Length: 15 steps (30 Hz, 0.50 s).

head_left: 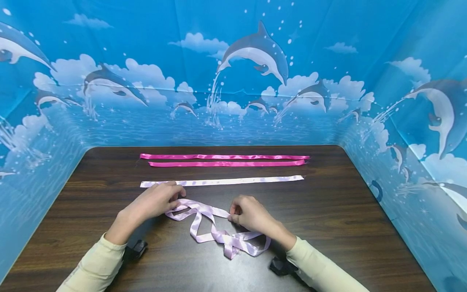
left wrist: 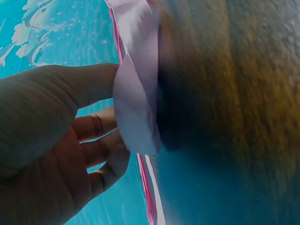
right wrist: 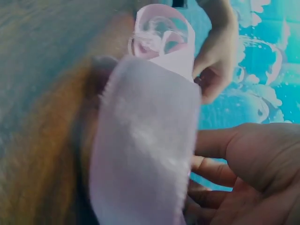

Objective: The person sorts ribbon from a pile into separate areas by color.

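Note:
A long lilac satin ribbon (head_left: 213, 235) lies in loose, overlapping loops on the dark table in front of the person. At its upper left loops, the left hand (head_left: 160, 198) holds the ribbon, thumb and fingers bent. The left wrist view shows a folded stretch of lilac ribbon (left wrist: 136, 103) against the thumb and fingertips. On the other side, the right hand (head_left: 251, 213) pinches one strand of the ribbon between thumb and fingers. A wide, close stretch of lilac ribbon (right wrist: 145, 140) covers some of its fingertips in the right wrist view.
Beyond the hands a pale white-lilac ribbon strip (head_left: 237, 181) lies straight across the table (head_left: 346, 227). Farther back are two bright pink ribbon strips, an upper pink strip (head_left: 226, 157) and a lower pink strip (head_left: 226, 164). A blue dolphin-print curtain (head_left: 153, 121) encloses the back and sides.

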### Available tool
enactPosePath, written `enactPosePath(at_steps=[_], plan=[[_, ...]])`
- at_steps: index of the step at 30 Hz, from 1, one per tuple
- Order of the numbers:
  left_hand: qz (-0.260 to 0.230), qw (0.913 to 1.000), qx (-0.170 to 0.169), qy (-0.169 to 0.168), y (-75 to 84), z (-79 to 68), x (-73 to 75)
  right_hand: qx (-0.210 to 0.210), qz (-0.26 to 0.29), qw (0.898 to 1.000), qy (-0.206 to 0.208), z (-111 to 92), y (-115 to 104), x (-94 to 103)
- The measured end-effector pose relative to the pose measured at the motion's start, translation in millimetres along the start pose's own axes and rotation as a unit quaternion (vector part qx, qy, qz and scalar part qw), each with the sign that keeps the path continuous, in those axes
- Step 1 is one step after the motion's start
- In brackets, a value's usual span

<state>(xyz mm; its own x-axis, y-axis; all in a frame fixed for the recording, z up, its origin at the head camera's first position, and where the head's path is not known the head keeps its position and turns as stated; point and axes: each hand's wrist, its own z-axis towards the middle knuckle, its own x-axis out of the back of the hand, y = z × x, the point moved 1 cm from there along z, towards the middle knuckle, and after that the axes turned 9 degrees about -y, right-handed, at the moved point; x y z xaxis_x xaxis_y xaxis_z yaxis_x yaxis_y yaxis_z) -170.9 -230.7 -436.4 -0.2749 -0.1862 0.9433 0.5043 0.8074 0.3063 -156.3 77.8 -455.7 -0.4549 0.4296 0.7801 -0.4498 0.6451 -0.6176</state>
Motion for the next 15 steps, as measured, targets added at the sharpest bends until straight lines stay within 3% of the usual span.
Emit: enactPosePath(at_steps=[4,9,15], plan=[[0.004,1.0000,0.008,-0.003,-0.7,-2.0,1.7,0.025,0.063,0.998,-0.017,2,3,5.0],[-0.013,0.9999,0.005,-0.005,-2.5,-5.2,12.1,0.047,0.154,0.986,-0.032,2,6,13.6],[-0.106,0.9939,-0.017,-0.027,-6.3,-14.4,31.4,0.060,0.180,0.982,-0.011,0,9,34.9]])
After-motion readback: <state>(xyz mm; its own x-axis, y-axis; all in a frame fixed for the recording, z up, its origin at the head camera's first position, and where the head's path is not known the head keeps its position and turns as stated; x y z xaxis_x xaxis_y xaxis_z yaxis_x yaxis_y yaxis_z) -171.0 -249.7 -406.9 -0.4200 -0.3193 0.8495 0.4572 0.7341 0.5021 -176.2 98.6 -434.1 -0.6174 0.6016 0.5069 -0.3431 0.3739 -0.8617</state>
